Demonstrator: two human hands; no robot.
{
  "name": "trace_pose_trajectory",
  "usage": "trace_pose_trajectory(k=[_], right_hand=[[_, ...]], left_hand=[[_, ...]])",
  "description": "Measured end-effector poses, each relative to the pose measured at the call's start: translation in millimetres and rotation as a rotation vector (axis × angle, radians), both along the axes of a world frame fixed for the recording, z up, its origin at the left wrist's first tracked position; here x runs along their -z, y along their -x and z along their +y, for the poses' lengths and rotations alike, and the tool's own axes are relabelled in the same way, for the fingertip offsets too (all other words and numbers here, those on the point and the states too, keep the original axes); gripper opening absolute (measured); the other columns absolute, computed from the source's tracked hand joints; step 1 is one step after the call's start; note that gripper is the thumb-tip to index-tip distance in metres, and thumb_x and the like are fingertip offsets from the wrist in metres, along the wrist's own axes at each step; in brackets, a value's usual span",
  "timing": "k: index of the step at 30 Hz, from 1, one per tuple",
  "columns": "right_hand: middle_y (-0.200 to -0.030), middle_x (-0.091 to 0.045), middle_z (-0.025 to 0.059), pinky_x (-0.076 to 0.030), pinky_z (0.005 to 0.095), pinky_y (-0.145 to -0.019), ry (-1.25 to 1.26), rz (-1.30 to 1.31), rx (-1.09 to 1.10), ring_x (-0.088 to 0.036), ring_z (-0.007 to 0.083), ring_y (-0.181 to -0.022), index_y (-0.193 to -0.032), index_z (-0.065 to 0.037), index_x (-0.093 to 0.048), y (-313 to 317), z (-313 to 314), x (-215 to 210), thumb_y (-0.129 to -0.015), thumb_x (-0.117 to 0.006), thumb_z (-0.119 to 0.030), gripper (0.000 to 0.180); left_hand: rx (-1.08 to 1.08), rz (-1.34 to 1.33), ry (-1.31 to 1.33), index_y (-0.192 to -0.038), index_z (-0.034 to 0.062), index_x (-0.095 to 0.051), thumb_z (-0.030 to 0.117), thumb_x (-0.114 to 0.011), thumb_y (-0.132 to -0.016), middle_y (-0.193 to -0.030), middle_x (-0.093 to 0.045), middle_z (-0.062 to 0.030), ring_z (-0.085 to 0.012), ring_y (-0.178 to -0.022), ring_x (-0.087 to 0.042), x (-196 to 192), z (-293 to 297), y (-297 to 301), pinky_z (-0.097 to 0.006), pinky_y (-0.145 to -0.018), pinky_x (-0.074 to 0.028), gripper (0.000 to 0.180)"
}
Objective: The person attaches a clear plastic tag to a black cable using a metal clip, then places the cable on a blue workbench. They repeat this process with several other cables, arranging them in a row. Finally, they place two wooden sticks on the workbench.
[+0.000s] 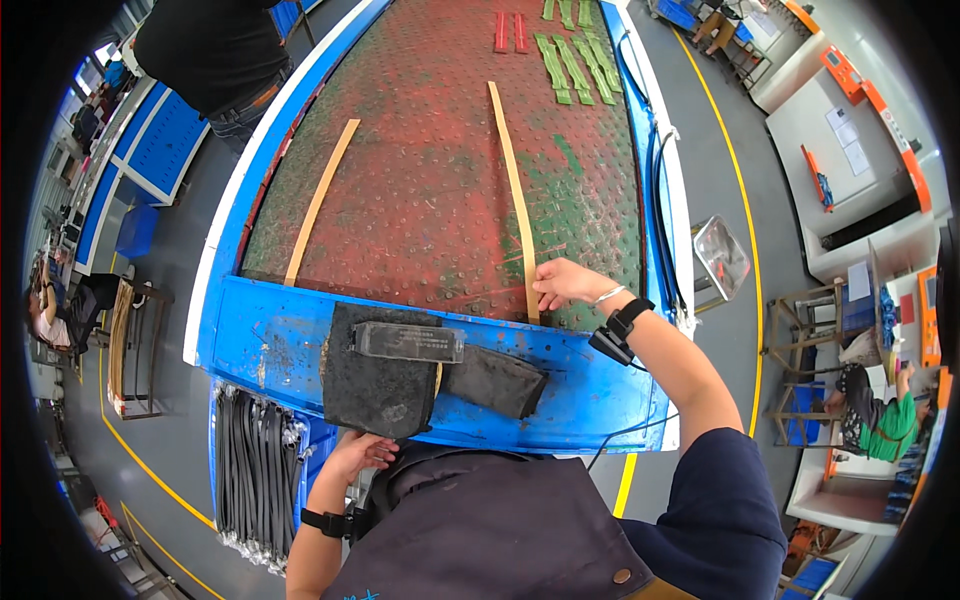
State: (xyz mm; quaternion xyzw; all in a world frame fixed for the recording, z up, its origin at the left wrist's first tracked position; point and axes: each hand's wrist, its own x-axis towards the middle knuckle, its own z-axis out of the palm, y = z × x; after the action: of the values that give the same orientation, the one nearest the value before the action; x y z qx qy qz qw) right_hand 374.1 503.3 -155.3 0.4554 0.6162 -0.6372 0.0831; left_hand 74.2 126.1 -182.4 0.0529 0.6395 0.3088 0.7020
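Note:
My right hand [566, 283] reaches over the work surface, its bent fingers pinching the near end of a long, narrow tan strip [512, 180]. A second tan strip [322, 202] lies apart to the left, slanting away from me. My left hand [366, 456] is low by my body, fingers loosely extended beside the near edge of a black pad [375, 395]; I see nothing in it. On the pad rests a clear plastic box [410, 342] with a printed label. Against the pad's right side lies a dark, worn block [495, 380].
The red and green studded bed [420, 200] has a blue frame [260, 320]. Green pieces [580, 65] and red strips [510, 32] lie at its far right. Black straps [258, 470] fill a blue bin at left. A metal tray [722, 258] stands right; a person [210, 55] stands far left.

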Motion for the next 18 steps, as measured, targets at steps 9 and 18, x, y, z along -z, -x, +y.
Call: trace_pose_trajectory(k=[9,18], right_hand=[[-0.074,-0.066,0.0089,-0.052,0.0278,-0.059,-0.039,-0.151,-0.211,-0.066,0.0169,-0.071,-0.076,0.001,-0.062,-3,-20,-2,-0.084,-0.060,-0.021,0.024],[-0.055,-0.063,0.0101,-0.054,0.0320,-0.056,-0.599,-0.331,-0.225,-0.065,0.0210,-0.052,-0.068,0.002,-0.066,24,-8,-19,-0.082,-0.059,-0.035,0.040]], left_hand=[[-0.012,0.009,-0.014,-0.098,-0.0010,-0.058,0.025,-0.059,-0.084,-0.090,-0.067,-0.0153,-0.0216,-0.073,-0.065,-1,0,-2,-0.032,-0.063,-0.054,0.030],[0.018,-0.001,-0.038,-0.097,-0.0009,-0.059,0.028,-0.058,-0.084,-0.090,-0.067,-0.0150,-0.0218,-0.074,-0.065,-1,1,1,-0.033,-0.063,-0.054,0.031]])
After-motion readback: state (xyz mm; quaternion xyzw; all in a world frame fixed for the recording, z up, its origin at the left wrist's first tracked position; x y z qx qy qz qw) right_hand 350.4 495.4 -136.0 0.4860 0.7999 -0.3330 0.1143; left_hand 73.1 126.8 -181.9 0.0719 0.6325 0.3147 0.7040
